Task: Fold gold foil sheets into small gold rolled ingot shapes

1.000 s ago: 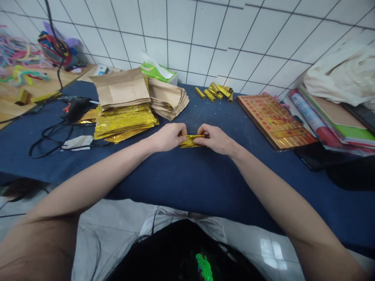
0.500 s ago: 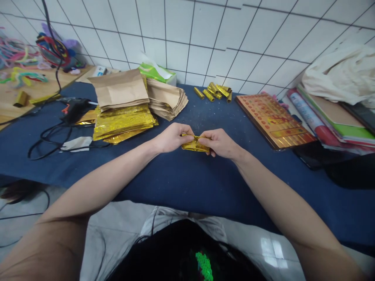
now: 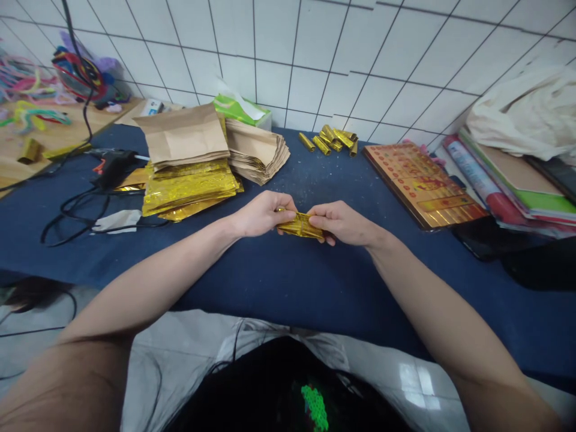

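Between my two hands, above the blue cloth (image 3: 288, 276), is a small piece of gold foil paper (image 3: 300, 226), partly rolled. My left hand (image 3: 263, 214) pinches its left end, thumb on top. The right end is gripped by my right hand (image 3: 339, 222), with fingertips showing underneath. Up and to the left of my hands lies a stack of gold foil sheets (image 3: 191, 189), with brown-backed sheets (image 3: 182, 135) on top and a second brown pile (image 3: 256, 147) beside it. Several finished-looking gold paper rolls (image 3: 330, 141) lie together near the wall.
A black glue gun (image 3: 116, 168) with a looped cable (image 3: 67, 213) lies at left near a white scrap (image 3: 117, 221). A green tissue box (image 3: 240, 111) stands by the tiled wall. At right are a flat orange-gold pack (image 3: 423, 183) and a pile of folders (image 3: 522, 174).
My thumbs have shifted on the gold foil paper, and more of its upper face shows. My right hand has moved slightly right and down.
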### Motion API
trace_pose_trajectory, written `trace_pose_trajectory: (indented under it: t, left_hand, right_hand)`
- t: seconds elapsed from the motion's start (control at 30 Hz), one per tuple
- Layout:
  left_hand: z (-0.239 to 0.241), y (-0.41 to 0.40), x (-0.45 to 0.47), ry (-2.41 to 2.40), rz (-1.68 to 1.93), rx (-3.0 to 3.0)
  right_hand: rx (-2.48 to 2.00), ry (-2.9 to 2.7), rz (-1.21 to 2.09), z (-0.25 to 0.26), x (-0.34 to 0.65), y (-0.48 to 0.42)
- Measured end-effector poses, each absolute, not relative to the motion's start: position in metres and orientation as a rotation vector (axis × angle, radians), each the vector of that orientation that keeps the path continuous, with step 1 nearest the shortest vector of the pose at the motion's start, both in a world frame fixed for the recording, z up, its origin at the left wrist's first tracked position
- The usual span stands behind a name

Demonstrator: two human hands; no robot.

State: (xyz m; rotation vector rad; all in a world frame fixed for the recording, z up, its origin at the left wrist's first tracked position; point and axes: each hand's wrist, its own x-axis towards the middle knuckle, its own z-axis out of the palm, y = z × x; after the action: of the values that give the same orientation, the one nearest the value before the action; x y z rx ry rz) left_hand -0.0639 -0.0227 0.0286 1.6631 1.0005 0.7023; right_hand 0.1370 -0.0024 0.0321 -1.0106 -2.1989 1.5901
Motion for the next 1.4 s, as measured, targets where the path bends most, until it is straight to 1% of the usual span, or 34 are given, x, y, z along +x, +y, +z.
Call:
trace_pose_trajectory:
  t: [0.2, 0.37, 0.63, 0.77, 0.93, 1.07, 1.23, 1.4]
  left_hand:
    - [0.03, -0.021, -0.067, 0.968, 0.694, 1.612]
    - [0.031, -0.021, -0.068, 0.95, 0.624, 1.565]
    - [0.028, -0.021, -0.067, 0.979, 0.697, 1.553]
    - [0.028, -0.021, -0.068, 0.976, 0.685, 1.535]
    - [0.022, -0.02, -0.065, 0.969, 0.67, 1.443]
    - [0.02, -0.021, -0.06, 1.036, 0.678, 1.425]
    - [0.02, -0.023, -0.056, 1.143, 0.72, 1.471]
    - [0.016, -0.019, -0.061, 1.232, 0.569, 1.674]
  right_hand:
    - [-1.029, -2.146, 1.545, 0.031, 0.136, -0.002]
    - [-1.04, -2.137, 1.593, 0.027, 0.137, 0.0]
    - [-1.076, -2.002, 1.591, 0.028, 0.137, 0.002]
    - [-1.107, -1.849, 1.555, 0.021, 0.135, 0.005]
    - [-1.119, -1.892, 1.47, 0.019, 0.135, 0.005]
    - [-1.12, -1.87, 1.478, 0.015, 0.134, 0.005]
    - [-1.088, -1.79, 1.501, 0.011, 0.132, 0.007]
    - [-1.186, -1.899, 1.406, 0.007, 0.131, 0.009]
